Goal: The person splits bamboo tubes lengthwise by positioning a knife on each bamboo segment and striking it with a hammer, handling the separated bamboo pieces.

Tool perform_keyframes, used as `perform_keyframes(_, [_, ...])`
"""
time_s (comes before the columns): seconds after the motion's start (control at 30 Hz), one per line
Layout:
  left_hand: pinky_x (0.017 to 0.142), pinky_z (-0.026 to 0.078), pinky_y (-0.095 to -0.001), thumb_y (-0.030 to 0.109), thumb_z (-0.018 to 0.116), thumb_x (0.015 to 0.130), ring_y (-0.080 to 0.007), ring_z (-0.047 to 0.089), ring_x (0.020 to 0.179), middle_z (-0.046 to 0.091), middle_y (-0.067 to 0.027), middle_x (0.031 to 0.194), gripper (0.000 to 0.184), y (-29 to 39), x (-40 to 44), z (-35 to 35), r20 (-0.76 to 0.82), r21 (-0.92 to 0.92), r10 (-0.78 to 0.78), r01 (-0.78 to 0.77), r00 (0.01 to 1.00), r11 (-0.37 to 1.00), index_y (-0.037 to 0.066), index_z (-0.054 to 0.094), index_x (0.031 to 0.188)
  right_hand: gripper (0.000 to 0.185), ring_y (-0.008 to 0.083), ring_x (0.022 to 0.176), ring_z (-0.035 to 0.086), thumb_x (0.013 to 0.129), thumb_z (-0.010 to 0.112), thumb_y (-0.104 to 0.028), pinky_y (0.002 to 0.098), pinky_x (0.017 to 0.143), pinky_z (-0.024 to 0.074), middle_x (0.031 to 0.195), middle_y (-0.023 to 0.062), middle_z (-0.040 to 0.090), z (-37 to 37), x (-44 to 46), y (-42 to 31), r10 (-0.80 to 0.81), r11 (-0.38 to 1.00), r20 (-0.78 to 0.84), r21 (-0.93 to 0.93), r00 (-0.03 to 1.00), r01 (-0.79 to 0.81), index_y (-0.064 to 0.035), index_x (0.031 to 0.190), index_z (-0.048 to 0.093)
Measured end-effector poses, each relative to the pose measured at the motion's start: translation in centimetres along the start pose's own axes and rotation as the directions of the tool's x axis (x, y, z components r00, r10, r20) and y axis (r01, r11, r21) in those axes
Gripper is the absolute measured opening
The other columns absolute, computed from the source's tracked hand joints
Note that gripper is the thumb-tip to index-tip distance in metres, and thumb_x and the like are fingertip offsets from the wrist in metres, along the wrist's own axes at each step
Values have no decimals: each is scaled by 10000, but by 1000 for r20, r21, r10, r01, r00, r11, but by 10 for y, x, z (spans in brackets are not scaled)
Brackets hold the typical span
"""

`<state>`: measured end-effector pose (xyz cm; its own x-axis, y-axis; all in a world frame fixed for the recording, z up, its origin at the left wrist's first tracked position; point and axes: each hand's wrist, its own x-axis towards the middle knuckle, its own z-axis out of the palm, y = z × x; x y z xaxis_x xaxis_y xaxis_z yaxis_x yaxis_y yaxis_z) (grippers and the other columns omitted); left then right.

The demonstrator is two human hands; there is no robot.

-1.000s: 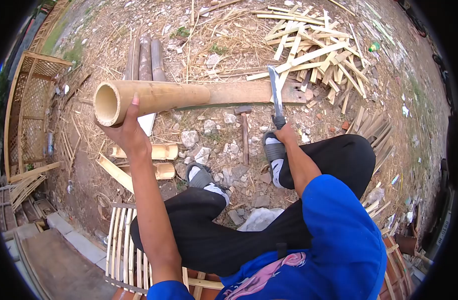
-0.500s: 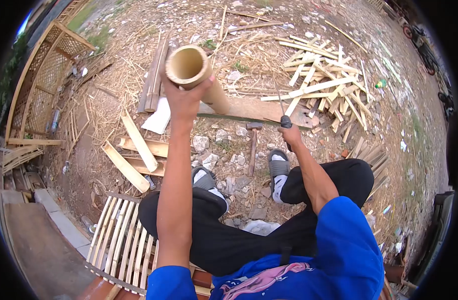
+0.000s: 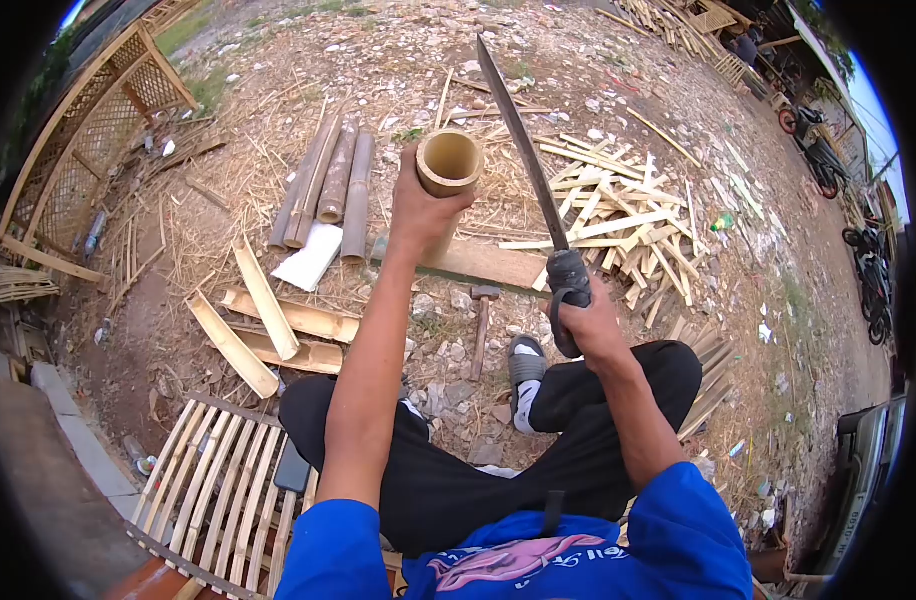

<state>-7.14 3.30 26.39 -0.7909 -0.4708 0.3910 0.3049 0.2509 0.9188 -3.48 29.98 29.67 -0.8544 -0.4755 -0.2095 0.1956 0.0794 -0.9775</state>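
My left hand (image 3: pixel 423 212) is wrapped round the upper end of a bamboo tube (image 3: pixel 454 183), whose round open mouth faces up toward me. The lower part of the tube is partly hidden behind my hand and forearm; it stands over a wooden plank (image 3: pixel 493 262) on the ground, and I cannot tell if it touches. My right hand (image 3: pixel 594 325) grips the black handle of a machete (image 3: pixel 526 145). Its long dark blade points up and away, to the right of the tube and apart from it. A hammer (image 3: pixel 482 335) lies between my feet, just below the plank.
Split bamboo halves (image 3: pixel 268 305) lie at the left, below several uncut bamboo poles (image 3: pixel 338 175) and a white piece (image 3: pixel 308 258). A pile of bamboo strips (image 3: pixel 628 210) spreads out at the right. Beside my left leg is a slatted bamboo bench (image 3: pixel 203 480) bearing a phone (image 3: pixel 292 468).
The machete has swung upright, so its blade now shows broadside. My left hand and the tube have shifted right and down in view. The camera has turned, showing more of the far background.
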Motion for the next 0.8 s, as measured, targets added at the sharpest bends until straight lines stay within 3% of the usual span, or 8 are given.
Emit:
perform_keyframes(0.13, [951, 492, -354, 129, 891, 600, -230, 618, 1096, 626, -123, 1174, 859, -1, 1, 0, 3, -34, 11, -11, 1000, 999, 48, 420, 1313, 381, 76, 469, 479, 760, 719, -14, 231, 427, 377, 656, 0, 520, 12, -8, 1, -16, 998, 25, -58, 1000, 17, -40, 1076, 508])
perform_keyframes(0.37, [917, 536, -353, 120, 901, 600, -216, 602, 1093, 587, -123, 1188, 862, -12, 7, 0, 49, -27, 16, -15, 999, 1000, 29, 411, 1303, 318, 63, 490, 490, 782, 660, -60, 222, 445, 389, 673, -15, 546, 29, 1, -9, -5, 1000, 113, -1, 994, 6, -37, 1080, 552])
perform_keyframes(0.53, [944, 499, -360, 74, 878, 582, -229, 614, 1080, 606, -118, 1161, 836, -4, 8, 0, 23, -33, -1, 2, 1000, 999, 27, 442, 1293, 311, 68, 486, 483, 790, 730, -86, 229, 438, 384, 668, -6, 543, 41, 4, -15, -11, 999, 97, -39, 995, 14, -38, 1034, 543])
perform_keyframes(0.67, [896, 539, -358, 127, 885, 586, -231, 607, 1081, 581, -134, 1183, 856, -2, 10, -3, 59, -42, -3, 5, 998, 999, 24, 412, 1292, 330, 65, 489, 477, 792, 758, -117, 226, 448, 384, 667, -15, 540, 47, 9, -15, -3, 998, 92, -63, 996, 9, -46, 1042, 555])
perform_keyframes(0.8, [907, 535, -357, 116, 869, 595, -232, 601, 1091, 576, -135, 1188, 852, 0, 5, -2, 64, -93, -11, 17, 998, 996, 22, 405, 1303, 309, 65, 494, 478, 800, 734, -116, 225, 455, 387, 672, -15, 536, 51, 10, -14, 19, 998, 105, -69, 994, -12, -49, 1043, 556])
